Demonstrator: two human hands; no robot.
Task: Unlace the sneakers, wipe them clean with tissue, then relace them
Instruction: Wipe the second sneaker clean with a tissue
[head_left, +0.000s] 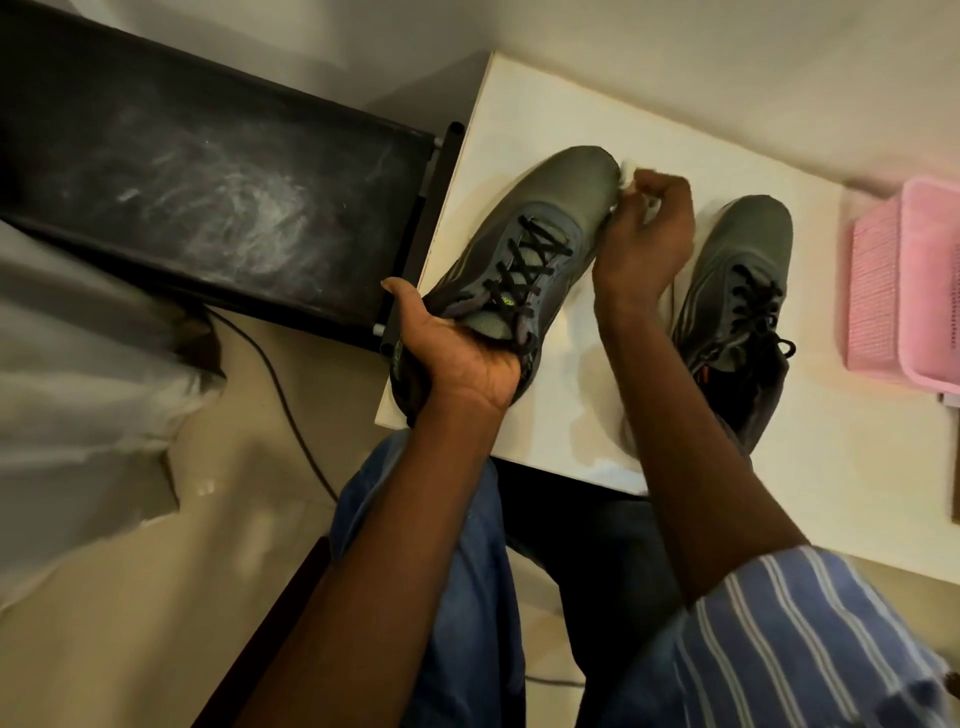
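White bench lay under my work. My left hand gripped the near sneaker by its collar at the left edge; my right hand pinched tissue against its toe. Being still laced, it hid dirt under the laces, I judged.

Quick count: two grey-green mesh sneakers with black laces, one on the left and one on the right, one crumpled white tissue, two pink plastic baskets nested side by side, one white counter, two hands, left and right.
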